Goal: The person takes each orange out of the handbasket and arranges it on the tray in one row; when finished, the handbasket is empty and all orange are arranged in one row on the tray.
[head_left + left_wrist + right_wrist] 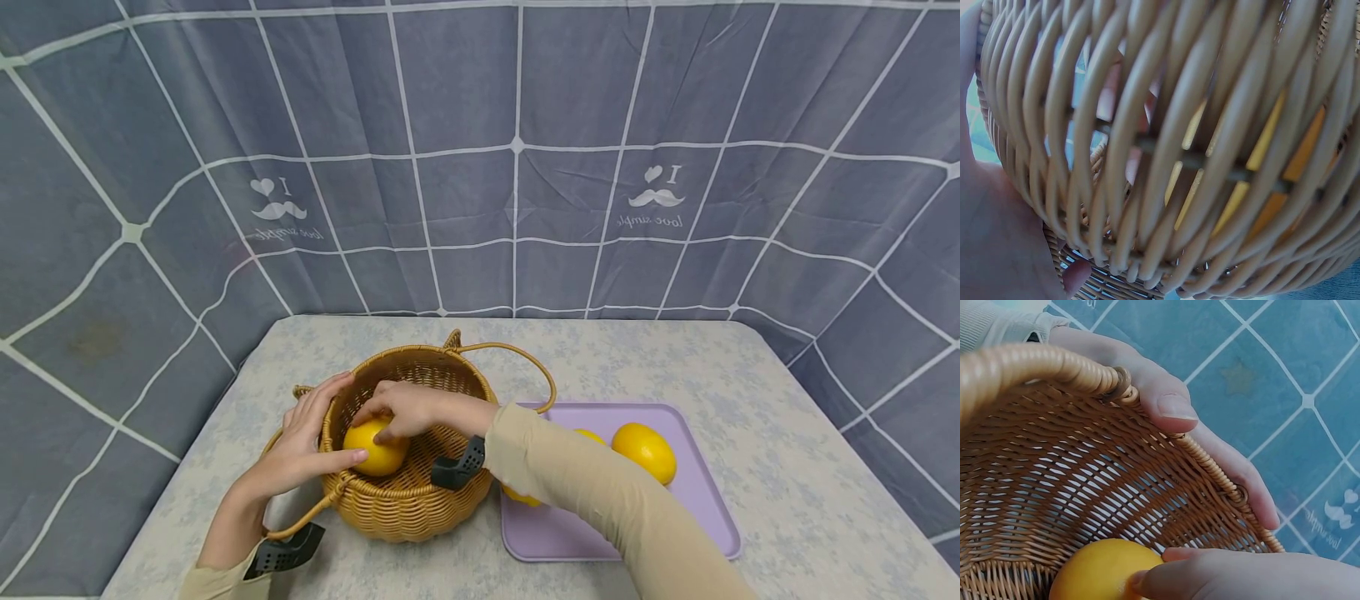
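Observation:
A round wicker basket [408,518] with two looped handles stands on the table, left of centre. My left hand [294,457] grips its left side, the thumb over the rim and the fingers along the outside. Inside the basket, my right hand [408,408] holds a yellow lemon [381,457] near the left wall, thumb and fingers around it. In the right wrist view, part of the lemon [1100,572] shows beside the right thumb and a finger. Through the weave [1129,125] in the left wrist view, yellow strips of the fruit appear.
To the right lies a lilac tray [705,508] bearing a lemon [643,452] and more yellow fruit partly hidden by the right sleeve [577,475]. One basket handle [536,362] leans out towards the tray. A grey-blue checked curtain [465,200] hangs behind the table.

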The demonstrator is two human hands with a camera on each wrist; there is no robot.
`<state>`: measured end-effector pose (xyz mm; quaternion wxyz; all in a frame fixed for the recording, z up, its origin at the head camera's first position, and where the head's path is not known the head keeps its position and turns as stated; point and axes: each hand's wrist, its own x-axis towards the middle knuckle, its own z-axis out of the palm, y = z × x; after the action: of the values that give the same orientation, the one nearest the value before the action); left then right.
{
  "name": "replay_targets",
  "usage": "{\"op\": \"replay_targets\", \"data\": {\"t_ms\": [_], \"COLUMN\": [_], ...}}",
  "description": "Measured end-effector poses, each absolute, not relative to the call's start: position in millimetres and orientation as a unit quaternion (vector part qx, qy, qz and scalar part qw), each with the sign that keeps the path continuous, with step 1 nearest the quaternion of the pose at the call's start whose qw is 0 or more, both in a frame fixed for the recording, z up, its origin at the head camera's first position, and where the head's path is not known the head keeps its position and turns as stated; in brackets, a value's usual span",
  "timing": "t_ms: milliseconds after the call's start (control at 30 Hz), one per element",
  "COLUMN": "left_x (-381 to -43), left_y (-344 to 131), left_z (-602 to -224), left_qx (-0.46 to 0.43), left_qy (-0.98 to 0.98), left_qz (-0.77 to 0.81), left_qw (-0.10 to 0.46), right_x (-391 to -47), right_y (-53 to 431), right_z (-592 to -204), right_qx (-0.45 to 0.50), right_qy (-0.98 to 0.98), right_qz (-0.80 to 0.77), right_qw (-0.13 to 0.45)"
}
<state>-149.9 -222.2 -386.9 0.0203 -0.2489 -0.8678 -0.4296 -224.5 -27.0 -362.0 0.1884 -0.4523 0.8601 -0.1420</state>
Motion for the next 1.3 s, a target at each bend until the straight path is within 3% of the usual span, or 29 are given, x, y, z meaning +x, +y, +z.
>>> {"op": "replay_targets", "data": {"t_ms": [433, 1133, 1300], "left_x": [-149.6, -149.9, -150.0], "left_y": [-222.3, -222.3, -222.2], "left_z": [-386.4, -385.8, -385.6], "left_qx": [-0.249, -0.245, -0.245], "left_qy": [-0.866, -0.867, -0.867], "left_qz": [-0.433, -0.434, -0.434], "left_qw": [0.018, 0.017, 0.017], "right_x": [-222.4, -220.7, -220.5], "right_y": [-25.7, -23.1, -22.5], "right_z": [-361.8, -360.4, -361.1], "right_qx": [-0.448, -0.438, -0.448], "right_qy": [0.863, 0.836, 0.832], "right_qz": [-0.139, -0.16, -0.158], "right_qw": [0.186, 0.288, 0.287]}}
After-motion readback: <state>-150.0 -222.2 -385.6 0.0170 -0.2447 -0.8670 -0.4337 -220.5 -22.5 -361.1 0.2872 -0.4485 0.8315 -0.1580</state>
